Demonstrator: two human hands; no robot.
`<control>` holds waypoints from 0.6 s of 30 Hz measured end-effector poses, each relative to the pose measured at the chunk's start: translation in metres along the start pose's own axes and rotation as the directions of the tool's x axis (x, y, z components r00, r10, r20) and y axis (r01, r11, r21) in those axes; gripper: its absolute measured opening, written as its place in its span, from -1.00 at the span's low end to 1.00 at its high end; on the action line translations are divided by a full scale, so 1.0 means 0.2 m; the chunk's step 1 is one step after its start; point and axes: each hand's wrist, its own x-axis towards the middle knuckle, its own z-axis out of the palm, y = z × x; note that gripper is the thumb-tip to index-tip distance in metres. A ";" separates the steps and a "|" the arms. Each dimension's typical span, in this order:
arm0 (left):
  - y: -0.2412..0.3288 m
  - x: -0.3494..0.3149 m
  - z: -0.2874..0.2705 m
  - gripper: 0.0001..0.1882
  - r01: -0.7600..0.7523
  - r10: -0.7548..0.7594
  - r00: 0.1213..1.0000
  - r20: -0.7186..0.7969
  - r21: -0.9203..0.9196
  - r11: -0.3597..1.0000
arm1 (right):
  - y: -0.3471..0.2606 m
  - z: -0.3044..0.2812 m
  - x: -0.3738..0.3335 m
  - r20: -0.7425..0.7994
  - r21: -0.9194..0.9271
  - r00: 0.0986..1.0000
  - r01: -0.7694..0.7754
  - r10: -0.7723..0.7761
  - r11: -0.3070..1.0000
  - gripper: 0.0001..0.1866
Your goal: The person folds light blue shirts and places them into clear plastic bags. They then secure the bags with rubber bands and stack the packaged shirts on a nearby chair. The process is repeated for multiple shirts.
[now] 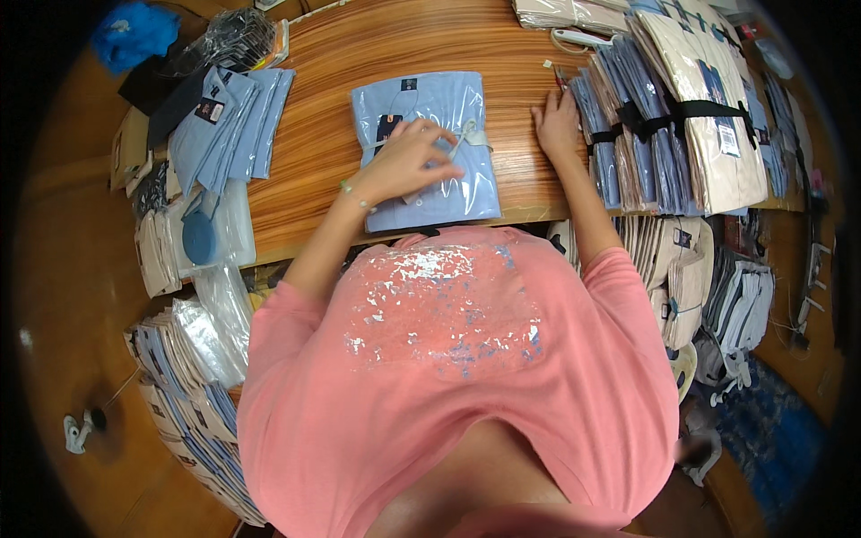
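Observation:
A stack of folded light blue shirts in clear plastic (430,204) lies on the wooden table in front of me. A pale strip (480,139) runs across it, with a loop or knot at its right side. My left hand (414,161) rests over the top of the stack, fingers apart and bent, the fingertips near that knot; it covers part of a dark tag (388,125). On the table to the right, my right hand (558,124) lies with its fingers stretched out beside the bundled shirts. Just beyond its fingertips is a small tool with red on it (561,79).
Strapped bundles of bagged blue and cream shirts (708,161) stand along the right side. More bagged blue shirts (220,134) lie at the left edge, near a blue round object (199,240) and clear plastic bags (224,300). Below left sit further shirt stacks (184,403).

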 end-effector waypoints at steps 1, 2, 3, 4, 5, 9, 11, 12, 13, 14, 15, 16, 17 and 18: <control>0.01 0.04 0.01 -0.68 0.057 -0.057 0.998 -0.023 -0.015 0.998 | -0.05 -0.03 -0.01 0.060 -0.014 0.998 0.012 -0.011 1.000 -0.54; 0.00 0.09 0.09 -0.67 0.034 -0.021 0.983 -0.181 0.069 0.997 | -0.11 -0.06 -0.04 0.119 -0.030 0.993 0.023 -0.019 0.999 -0.52; -0.02 0.10 0.15 -0.68 0.048 -0.021 0.983 -0.183 0.146 0.988 | -0.17 -0.12 -0.05 0.178 -0.048 0.984 0.036 -0.027 0.998 -0.49; -0.02 0.12 0.21 -0.68 0.058 -0.018 0.983 -0.183 0.213 0.975 | -0.21 -0.16 -0.05 0.189 0.009 0.982 0.012 -0.013 1.000 -0.50; -0.04 0.11 0.25 -0.69 0.070 -0.018 0.983 -0.184 0.281 0.957 | -0.21 -0.15 -0.05 0.179 0.040 0.984 -0.032 0.024 0.999 -0.50; 0.04 0.01 0.22 -0.73 0.103 -0.051 0.971 -0.232 0.222 0.969 | -0.11 -0.10 -0.08 0.119 0.118 0.990 -0.083 0.069 0.990 -0.59; 0.09 -0.05 0.13 -0.65 0.190 -0.161 0.976 -0.146 0.214 0.958 | -0.07 -0.12 -0.07 0.226 0.160 0.974 -0.073 0.035 0.984 -0.65; 0.14 -0.07 0.04 -0.64 0.271 -0.268 0.963 -0.042 0.198 0.942 | -0.07 -0.14 -0.06 0.222 0.194 0.975 -0.069 0.025 0.978 -0.71; 0.16 -0.08 -0.01 -0.63 0.349 -0.366 0.928 0.065 0.190 0.918 | -0.06 -0.12 -0.07 0.200 0.264 0.979 -0.089 0.036 0.960 -0.71; 0.13 -0.07 0.00 -0.56 0.410 -0.420 0.907 0.025 0.174 0.895 | -0.03 -0.08 -0.07 0.178 0.329 0.983 -0.110 0.053 0.938 -0.72; 0.13 -0.06 0.00 -0.56 0.411 -0.403 0.912 -0.079 0.198 0.890 | -0.03 -0.06 -0.08 0.157 0.400 0.985 -0.123 0.065 0.908 -0.72; 0.15 -0.03 0.03 -0.55 0.419 -0.384 0.904 -0.186 0.218 0.881 | -0.05 -0.08 -0.07 0.141 0.540 0.988 -0.126 0.058 0.832 -0.73; 0.16 0.00 0.05 -0.55 0.426 -0.355 0.889 -0.289 0.238 0.873 | -0.07 -0.11 -0.07 0.207 0.661 0.971 -0.226 0.116 0.715 -0.73; 0.15 0.03 0.11 -0.55 0.454 -0.349 0.873 -0.340 0.304 0.838 | -0.15 -0.20 -0.06 0.281 0.756 0.947 -0.317 0.154 0.572 -0.74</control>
